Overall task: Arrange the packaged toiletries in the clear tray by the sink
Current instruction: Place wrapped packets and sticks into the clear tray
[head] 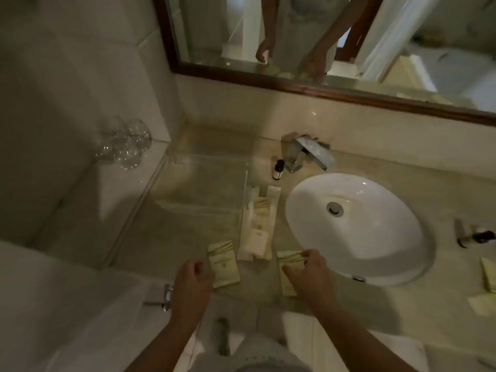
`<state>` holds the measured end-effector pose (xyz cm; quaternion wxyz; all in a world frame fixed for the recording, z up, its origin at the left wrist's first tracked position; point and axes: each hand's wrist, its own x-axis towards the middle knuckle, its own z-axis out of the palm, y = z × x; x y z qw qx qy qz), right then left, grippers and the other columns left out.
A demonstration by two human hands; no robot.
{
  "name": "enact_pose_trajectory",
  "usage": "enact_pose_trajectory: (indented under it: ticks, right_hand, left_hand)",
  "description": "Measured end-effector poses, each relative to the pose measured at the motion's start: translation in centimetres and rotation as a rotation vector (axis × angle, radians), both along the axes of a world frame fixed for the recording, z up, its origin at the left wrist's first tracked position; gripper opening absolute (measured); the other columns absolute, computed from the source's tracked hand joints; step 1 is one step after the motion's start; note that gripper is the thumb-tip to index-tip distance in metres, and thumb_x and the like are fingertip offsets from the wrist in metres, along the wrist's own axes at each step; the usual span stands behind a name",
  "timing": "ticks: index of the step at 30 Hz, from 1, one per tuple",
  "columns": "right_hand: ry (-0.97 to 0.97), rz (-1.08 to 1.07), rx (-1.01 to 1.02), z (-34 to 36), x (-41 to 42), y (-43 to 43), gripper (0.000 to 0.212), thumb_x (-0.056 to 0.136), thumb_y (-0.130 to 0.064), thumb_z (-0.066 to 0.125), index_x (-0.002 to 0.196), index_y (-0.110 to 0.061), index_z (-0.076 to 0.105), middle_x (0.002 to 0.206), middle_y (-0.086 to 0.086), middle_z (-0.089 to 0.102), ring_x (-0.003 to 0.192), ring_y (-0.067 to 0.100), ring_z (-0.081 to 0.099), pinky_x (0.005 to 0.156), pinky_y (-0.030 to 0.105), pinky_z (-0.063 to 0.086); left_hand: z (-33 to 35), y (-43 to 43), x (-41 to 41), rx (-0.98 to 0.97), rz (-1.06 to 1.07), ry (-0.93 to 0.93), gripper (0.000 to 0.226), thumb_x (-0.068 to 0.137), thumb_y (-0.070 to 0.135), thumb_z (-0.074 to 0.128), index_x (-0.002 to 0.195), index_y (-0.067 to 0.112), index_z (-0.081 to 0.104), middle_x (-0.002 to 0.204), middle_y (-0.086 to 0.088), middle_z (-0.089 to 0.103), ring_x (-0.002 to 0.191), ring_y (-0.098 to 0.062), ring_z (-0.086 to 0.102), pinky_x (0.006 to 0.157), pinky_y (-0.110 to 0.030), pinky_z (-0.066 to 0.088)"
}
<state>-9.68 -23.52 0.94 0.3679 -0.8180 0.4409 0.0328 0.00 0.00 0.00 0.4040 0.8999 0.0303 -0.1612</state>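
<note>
A clear tray [171,157] stands on the counter left of the sink. Along its right side lie several long white and cream packets [259,226]. One cream packet [224,264] rests flat near the counter's front edge; my left hand [192,277] hovers at its left edge, fingers curled, touching or almost touching it. My right hand [306,275] pinches the top of another cream packet [288,260] beside the basin.
The white oval sink [357,229] and chrome tap [308,154] fill the right. A small dark bottle [277,169] stands by the tap. Upturned glasses [123,146] sit at the back left. More packets [487,275] lie at the far right.
</note>
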Motion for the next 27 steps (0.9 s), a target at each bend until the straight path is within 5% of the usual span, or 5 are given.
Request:
enact_pose_trajectory:
  ticks: [5, 10, 16, 21, 27]
  right_hand:
    - [0.166, 0.047, -0.128, -0.4, 0.2, 0.9, 0.077, 0.069, -0.043, 0.08, 0.126, -0.008, 0.044, 0.121, 0.014, 0.049, 0.11, 0.032, 0.051, 0.091, 0.041, 0.048]
    - [0.165, -0.002, -0.09, -1.1, 0.2, 1.2, 0.069, 0.07, -0.035, 0.082, 0.124, -0.009, 0.046, 0.119, 0.011, 0.055, 0.11, 0.03, 0.054, 0.088, 0.04, 0.049]
    - [-0.03, -0.18, 0.14, 0.7, 1.1, 1.1, 0.011, 0.085, -0.012, 0.067, 0.091, -0.014, 0.059, 0.099, 0.013, 0.069, 0.087, 0.026, 0.062, 0.075, 0.038, 0.051]
    - [-0.3, -0.25, 0.509, 3.8, 1.6, 2.6, 0.027, 0.093, -0.007, 0.054, 0.099, -0.027, 0.07, 0.101, -0.001, 0.075, 0.092, 0.017, 0.071, 0.078, 0.037, 0.058]
    - [-0.298, -0.225, 0.809, 4.3, 5.3, 1.3, 0.031, 0.098, -0.008, 0.046, 0.118, -0.017, 0.068, 0.115, 0.006, 0.073, 0.107, 0.028, 0.069, 0.095, 0.052, 0.053]
  left_hand:
    - [0.0, -2.3, 3.1, 0.172, -0.183, -0.035, 0.064, 0.072, 0.031, 0.078, 0.126, 0.011, 0.049, 0.123, -0.015, 0.048, 0.116, -0.032, 0.045, 0.096, -0.039, 0.041]
    - [-0.4, -2.6, 5.9, 0.402, -0.435, -0.066, 0.074, 0.073, 0.039, 0.074, 0.135, 0.019, 0.038, 0.132, -0.012, 0.04, 0.121, -0.031, 0.037, 0.098, -0.038, 0.038]
    - [-0.6, -2.2, 7.7, 0.351, -0.585, 0.026, 0.04, 0.07, 0.034, 0.075, 0.101, 0.025, 0.053, 0.11, -0.001, 0.054, 0.109, -0.024, 0.045, 0.088, -0.036, 0.043]
    - [0.6, -1.1, 7.8, 0.073, -0.437, 0.168, 0.015, 0.082, 0.018, 0.067, 0.075, 0.018, 0.054, 0.077, 0.0, 0.06, 0.07, -0.016, 0.055, 0.059, -0.03, 0.043]
    - [3.2, 1.1, 8.4, -0.127, -0.161, 0.225, 0.002, 0.087, 0.011, 0.063, 0.087, 0.012, 0.061, 0.086, -0.003, 0.067, 0.078, -0.019, 0.063, 0.063, -0.029, 0.048]
